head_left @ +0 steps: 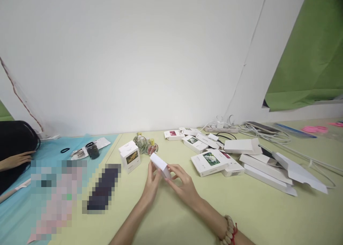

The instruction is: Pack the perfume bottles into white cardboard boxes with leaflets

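A small white cardboard box [160, 162] is held between my two hands above the yellow-green table. My left hand [152, 182] grips its left side, with the thumb on the near face. On the right side, my right hand [183, 182] closes its fingers and thumb around the box's edge. A plain white side of the box faces up; its other faces are mostly hidden by my fingers. Just left of my hands stand white boxes [129, 156] with a yellow flower picture. Behind them lie several small bottles with gold and silver caps [146, 144].
Several flat white boxes [210, 162], some with flower pictures, are piled to the right. White cables [276, 136], a power strip [221, 129] and pink scissors [314, 129] lie beyond. On the left are a blue cloth [77, 145], a dark jar [92, 150] and another person's hand [18, 161].
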Motion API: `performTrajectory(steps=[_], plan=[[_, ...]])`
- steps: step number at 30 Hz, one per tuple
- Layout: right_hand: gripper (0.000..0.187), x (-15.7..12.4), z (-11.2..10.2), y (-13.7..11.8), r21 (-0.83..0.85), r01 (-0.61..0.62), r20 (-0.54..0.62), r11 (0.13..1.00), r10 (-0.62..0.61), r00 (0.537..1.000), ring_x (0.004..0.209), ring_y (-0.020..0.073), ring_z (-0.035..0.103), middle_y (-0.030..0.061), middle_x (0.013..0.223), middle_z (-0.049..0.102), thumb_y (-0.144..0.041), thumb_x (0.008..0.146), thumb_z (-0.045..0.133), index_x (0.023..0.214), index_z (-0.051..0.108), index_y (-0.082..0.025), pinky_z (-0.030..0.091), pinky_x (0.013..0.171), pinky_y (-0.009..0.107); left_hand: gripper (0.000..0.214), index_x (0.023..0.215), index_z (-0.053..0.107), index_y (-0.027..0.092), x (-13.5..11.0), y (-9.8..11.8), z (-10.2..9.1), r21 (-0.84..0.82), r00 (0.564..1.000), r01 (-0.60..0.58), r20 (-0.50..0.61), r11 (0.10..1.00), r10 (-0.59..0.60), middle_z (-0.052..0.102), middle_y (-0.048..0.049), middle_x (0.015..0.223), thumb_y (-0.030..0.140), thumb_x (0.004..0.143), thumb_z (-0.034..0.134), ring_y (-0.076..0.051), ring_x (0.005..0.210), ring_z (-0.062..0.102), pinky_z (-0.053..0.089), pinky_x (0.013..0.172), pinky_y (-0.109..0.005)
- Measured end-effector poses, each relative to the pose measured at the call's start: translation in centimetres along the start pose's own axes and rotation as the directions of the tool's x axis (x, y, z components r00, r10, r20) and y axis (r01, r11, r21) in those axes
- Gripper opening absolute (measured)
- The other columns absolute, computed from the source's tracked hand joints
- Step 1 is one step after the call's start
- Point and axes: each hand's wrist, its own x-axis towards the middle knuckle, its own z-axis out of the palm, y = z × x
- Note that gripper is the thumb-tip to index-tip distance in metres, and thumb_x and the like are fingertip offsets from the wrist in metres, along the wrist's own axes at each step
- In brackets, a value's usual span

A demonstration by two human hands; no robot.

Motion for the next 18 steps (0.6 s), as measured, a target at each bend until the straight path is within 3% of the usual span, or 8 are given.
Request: performTrajectory(steps=[3,5,9,13,16,18], plan=[[0.043,-0.1,-0.1,-0.2,-0.065,0.047,0.082,0.997,-0.042,0.996,0.097,0.0170,0.054,0.0064,0.111,0.054,-0.028,0.084,0.049,0.127,0.045,-0.030,0.052,0.070,0.027,0.077,0.136,0.023,0.026,-0.2,-0.5,-0.1,-0.061,0.991,-0.005,0.137,0.998,0.014,0.039,-0.0113,0.135,0.051,0.072,0.059,-0.026,0.122,0.040,0.037,0.097,-0.035],[0.040,-0.2,-0.1,-0.5,-0.127,0.100,0.139,0.987,-0.082,0.987,0.096,0.0170,0.055,0.0063,0.108,0.055,-0.028,0.085,0.048,0.125,0.047,-0.030,0.051,0.072,0.028,0.087,0.135,0.024,0.023,-0.3,-0.9,-0.1,-0.058,0.987,0.034,0.157,0.998,-0.025,0.048,-0.0139,0.126,0.049,0.064,0.068,-0.028,0.114,0.048,0.040,0.094,-0.038],[0.032,-0.4,0.1,-1.1,-0.177,0.162,0.200,0.971,-0.126,0.972,0.091,0.0168,0.055,0.0058,0.102,0.057,-0.028,0.084,0.049,0.115,0.056,-0.028,0.049,0.074,0.029,0.064,0.129,0.038,0.021,-0.5,-0.8,0.0,-0.137,0.989,0.131,0.084,0.982,-0.121,0.052,-0.0108,0.123,0.042,0.073,0.062,-0.025,0.115,0.048,0.036,0.099,-0.037],[0.031,-0.3,-0.1,-1.6,-0.203,0.107,0.068,0.973,-0.095,0.993,0.097,0.0179,0.053,0.0064,0.106,0.055,-0.027,0.084,0.047,0.114,0.055,-0.027,0.047,0.081,0.032,0.050,0.121,0.048,0.019,-0.3,-0.1,0.1,-0.292,0.970,0.242,0.112,0.926,-0.218,0.054,-0.0090,0.122,0.046,0.079,0.053,-0.023,0.115,0.049,0.038,0.097,-0.034],[0.038,0.1,-0.5,-1.5,-0.218,-0.015,-0.104,0.976,-0.008,0.994,0.112,0.0213,0.044,0.0073,0.119,0.048,-0.029,0.083,0.047,0.122,0.047,-0.028,0.038,0.095,0.039,0.054,0.117,0.051,0.014,-0.1,-0.3,0.1,-0.278,0.930,0.367,0.120,0.888,-0.347,0.059,-0.0118,0.113,0.050,0.076,0.055,-0.025,0.106,0.054,0.043,0.090,-0.034],[0.047,0.4,-0.7,-1.4,-0.127,-0.113,-0.140,0.985,0.095,0.985,0.121,0.0218,0.036,0.0067,0.129,0.040,-0.032,0.083,0.046,0.129,0.038,-0.029,0.033,0.100,0.041,0.055,0.115,0.052,0.014,0.1,-0.5,0.0,-0.228,0.915,0.404,0.098,0.886,-0.392,0.062,-0.0121,0.108,0.051,0.075,0.055,-0.024,0.101,0.057,0.045,0.085,-0.034]])
